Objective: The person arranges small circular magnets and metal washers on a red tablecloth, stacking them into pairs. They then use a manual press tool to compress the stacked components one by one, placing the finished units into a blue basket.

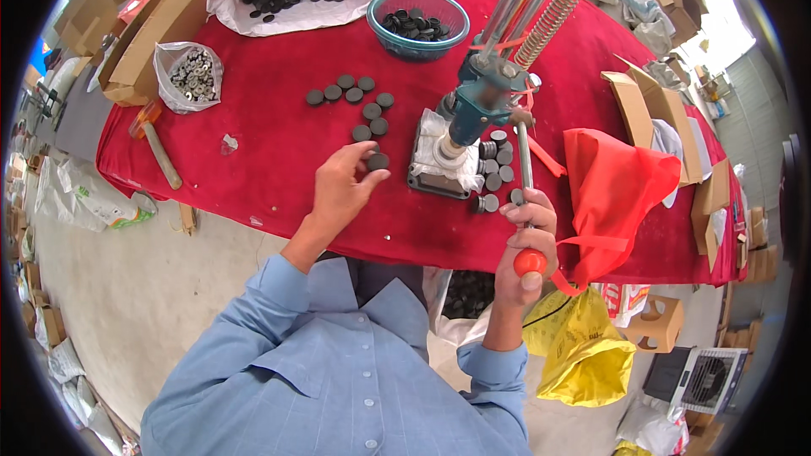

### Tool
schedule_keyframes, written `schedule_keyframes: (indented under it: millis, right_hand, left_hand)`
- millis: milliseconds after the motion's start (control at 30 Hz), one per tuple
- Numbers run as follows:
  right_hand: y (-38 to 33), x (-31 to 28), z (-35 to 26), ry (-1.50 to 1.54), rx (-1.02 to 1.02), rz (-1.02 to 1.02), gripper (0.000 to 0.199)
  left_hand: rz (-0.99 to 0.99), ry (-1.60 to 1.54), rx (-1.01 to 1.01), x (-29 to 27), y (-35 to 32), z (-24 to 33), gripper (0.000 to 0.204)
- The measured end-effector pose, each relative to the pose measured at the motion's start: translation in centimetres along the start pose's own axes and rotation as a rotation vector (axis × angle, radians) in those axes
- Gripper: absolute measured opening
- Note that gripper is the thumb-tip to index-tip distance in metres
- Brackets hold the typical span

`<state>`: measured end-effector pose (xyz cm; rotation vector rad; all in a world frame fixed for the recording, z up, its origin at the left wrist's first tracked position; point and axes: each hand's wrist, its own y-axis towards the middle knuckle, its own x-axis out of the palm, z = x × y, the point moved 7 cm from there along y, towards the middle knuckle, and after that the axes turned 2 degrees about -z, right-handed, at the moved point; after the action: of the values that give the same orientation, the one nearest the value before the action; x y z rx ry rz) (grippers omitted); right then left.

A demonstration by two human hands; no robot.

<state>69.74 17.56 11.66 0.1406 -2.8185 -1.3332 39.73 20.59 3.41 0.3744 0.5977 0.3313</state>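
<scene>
My left hand (pixel 340 187) is closed in a pinch on a black round disc (pixel 378 161), just left of the press base. Several more dark discs (pixel 372 111) lie in a loose curved line beyond it on the red cloth. A green hand press (pixel 483 100) stands upright, with a coil spring (pixel 547 32) at its top. Its metal lever (pixel 525 159) hangs down toward me, and my right hand (pixel 528 236) is wrapped round its lower end by the red ball knob (pixel 530 263). Grey discs (pixel 498 171), some stacked, sit right of the base.
At the far side are a white sack (pixel 245 15) and a teal basket (pixel 418 50), both with black discs. A bag of small metal parts (pixel 193 76) and a hammer (pixel 160 152) lie left. A red bag (pixel 612 194) and open cardboard boxes (pixel 646 110) are right.
</scene>
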Motion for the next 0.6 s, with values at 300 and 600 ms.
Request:
schedule_keyframes:
  millis: [300,600]
  right_hand:
    - [11.3,-0.6,-2.6,0.059,0.167,-0.059,0.06]
    - [9.0,0.6,-2.5,0.063,0.093,0.005,0.067]
  left_hand:
    - [-0.193,-0.047,0.114,8.1,4.7,4.0,0.059]
    - [-0.083,-0.008,0.159,8.0,4.8,4.7,0.054]
